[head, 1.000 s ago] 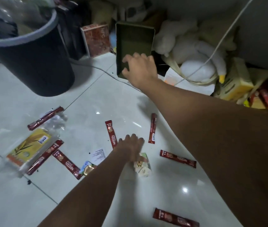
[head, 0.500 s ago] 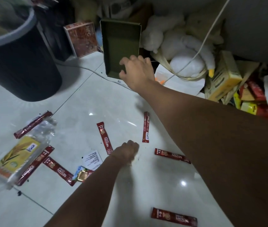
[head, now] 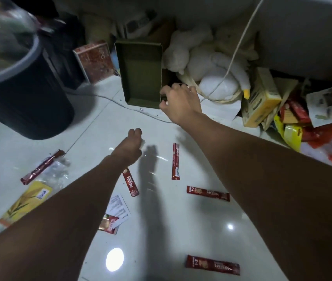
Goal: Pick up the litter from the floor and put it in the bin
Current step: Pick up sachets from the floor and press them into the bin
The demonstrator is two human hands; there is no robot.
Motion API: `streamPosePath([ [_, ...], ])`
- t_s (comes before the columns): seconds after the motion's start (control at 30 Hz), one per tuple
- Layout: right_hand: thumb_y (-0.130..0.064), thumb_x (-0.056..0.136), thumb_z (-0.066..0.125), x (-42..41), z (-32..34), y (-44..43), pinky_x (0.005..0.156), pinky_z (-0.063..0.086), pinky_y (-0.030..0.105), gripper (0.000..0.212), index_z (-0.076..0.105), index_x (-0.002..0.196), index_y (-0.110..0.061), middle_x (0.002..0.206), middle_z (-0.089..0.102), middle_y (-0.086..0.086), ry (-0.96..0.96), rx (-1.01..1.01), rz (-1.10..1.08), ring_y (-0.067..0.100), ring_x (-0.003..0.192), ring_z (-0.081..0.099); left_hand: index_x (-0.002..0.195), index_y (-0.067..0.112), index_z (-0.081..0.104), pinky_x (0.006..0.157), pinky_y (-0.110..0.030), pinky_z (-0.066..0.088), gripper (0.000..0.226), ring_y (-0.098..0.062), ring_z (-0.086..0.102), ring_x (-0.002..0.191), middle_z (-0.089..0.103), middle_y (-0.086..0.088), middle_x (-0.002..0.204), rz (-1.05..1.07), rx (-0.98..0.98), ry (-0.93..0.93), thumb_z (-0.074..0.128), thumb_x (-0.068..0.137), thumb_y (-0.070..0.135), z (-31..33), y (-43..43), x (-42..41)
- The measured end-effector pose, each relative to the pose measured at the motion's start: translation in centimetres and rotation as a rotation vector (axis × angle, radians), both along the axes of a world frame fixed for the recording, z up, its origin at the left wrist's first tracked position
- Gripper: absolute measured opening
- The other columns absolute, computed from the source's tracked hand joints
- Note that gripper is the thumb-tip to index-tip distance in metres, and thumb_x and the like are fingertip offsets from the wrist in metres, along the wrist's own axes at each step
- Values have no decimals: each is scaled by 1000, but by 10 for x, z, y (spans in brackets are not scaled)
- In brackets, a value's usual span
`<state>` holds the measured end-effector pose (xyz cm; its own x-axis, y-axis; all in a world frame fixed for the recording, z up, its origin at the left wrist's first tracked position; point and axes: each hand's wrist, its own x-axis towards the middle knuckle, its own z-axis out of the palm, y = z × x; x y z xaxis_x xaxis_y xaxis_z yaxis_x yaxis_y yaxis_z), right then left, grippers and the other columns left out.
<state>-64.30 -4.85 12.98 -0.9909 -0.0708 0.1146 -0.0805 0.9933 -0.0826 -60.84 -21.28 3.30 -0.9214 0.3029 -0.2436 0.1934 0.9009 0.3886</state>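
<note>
Nearest camera, red sachet (head: 212,267) seen lying well apart from bin (head: 39,102), to its lower right. Closer to bin, more sachets (head: 207,193) and yellow packet (head: 25,201) scattered on floor (head: 181,230). Right of bin, left hand (head: 131,146) held above floor, fingers curled round small white wrapper (head: 142,141). Farther right of bin, right hand (head: 179,102) curled at edge of green box (head: 140,74); whether anything is gripped cannot be told

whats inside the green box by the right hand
The green box shows only its bare bottom and walls; the right hand hides its near right corner.
</note>
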Motion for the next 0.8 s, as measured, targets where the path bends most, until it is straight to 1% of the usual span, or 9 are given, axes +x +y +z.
streamPosePath([
  [0.07, -28, 94, 44, 0, 5, 3, 96, 31, 39, 35, 57, 125, -22, 120, 58, 7, 1, -20, -9, 27, 114, 50, 112, -3, 46, 80, -44, 46, 26, -42, 56, 94, 40, -21, 116, 38, -18, 53, 46, 86, -5, 17, -6, -10],
  [0.1, -28, 94, 44, 1, 7, 5, 95, 32, 39, 35, 57, 125, -22, 120, 58, 7, 7, -29, -5, 27, 113, 50, 114, -2, 47, 80, -43, 45, 24, -42, 56, 93, 40, -20, 115, 67, -38, 70, 44, 89, -2, 26, -7, -12],
  [0.2, -28, 94, 44, 5, 9, 11, 94, 32, 39, 36, 56, 127, -22, 120, 58, 8, 12, -26, 37, 28, 112, 50, 117, 2, 47, 81, -43, 46, 24, -40, 55, 96, 46, -20, 115, 156, -103, 127, 42, 94, 6, 47, -12, -13],
  [0.27, -29, 94, 44, 7, 7, 16, 94, 32, 38, 37, 55, 128, -21, 121, 58, 8, 2, -17, 72, 28, 113, 50, 115, 5, 47, 81, -42, 45, 21, -39, 54, 97, 51, -20, 113, 207, -116, 144, 43, 95, 9, 56, -15, -9],
  [0.37, -30, 95, 44, 11, 7, 22, 96, 32, 39, 38, 54, 130, -21, 123, 57, 9, -17, -19, 118, 29, 115, 50, 110, 5, 47, 75, -40, 43, 17, -37, 55, 94, 55, -21, 109, 277, -143, 155, 43, 96, 13, 69, -18, -3],
  [0.43, -31, 95, 44, 16, 7, 23, 96, 32, 39, 37, 54, 130, -20, 124, 57, 10, -36, -11, 165, 29, 115, 49, 109, 4, 47, 74, -39, 42, 18, -37, 55, 94, 55, -23, 109, 325, -158, 158, 44, 97, 16, 80, -19, 6],
  [0.6, -32, 95, 44, 33, 1, 27, 97, 31, 37, 38, 52, 131, -21, 127, 56, 9, -68, 7, 237, 28, 118, 49, 113, 2, 47, 79, -41, 43, 26, -42, 55, 102, 53, -27, 115, 433, -144, 196, 43, 98, 23, 99, -11, 21],
  [0.7, -32, 96, 44, 51, -10, 34, 97, 32, 36, 41, 50, 135, -22, 131, 54, 9, -115, 19, 260, 27, 120, 49, 112, 3, 48, 79, -40, 43, 26, -42, 55, 101, 55, -26, 114, 459, -124, 216, 45, 97, 23, 101, -5, 35],
  [0.8, -31, 96, 43, 68, -24, 45, 97, 32, 36, 40, 50, 134, -21, 129, 55, 8, -156, 33, 251, 27, 119, 49, 111, 2, 49, 79, -43, 45, 26, -41, 56, 98, 56, -26, 111, 459, -117, 207, 46, 97, 24, 91, 0, 50],
])
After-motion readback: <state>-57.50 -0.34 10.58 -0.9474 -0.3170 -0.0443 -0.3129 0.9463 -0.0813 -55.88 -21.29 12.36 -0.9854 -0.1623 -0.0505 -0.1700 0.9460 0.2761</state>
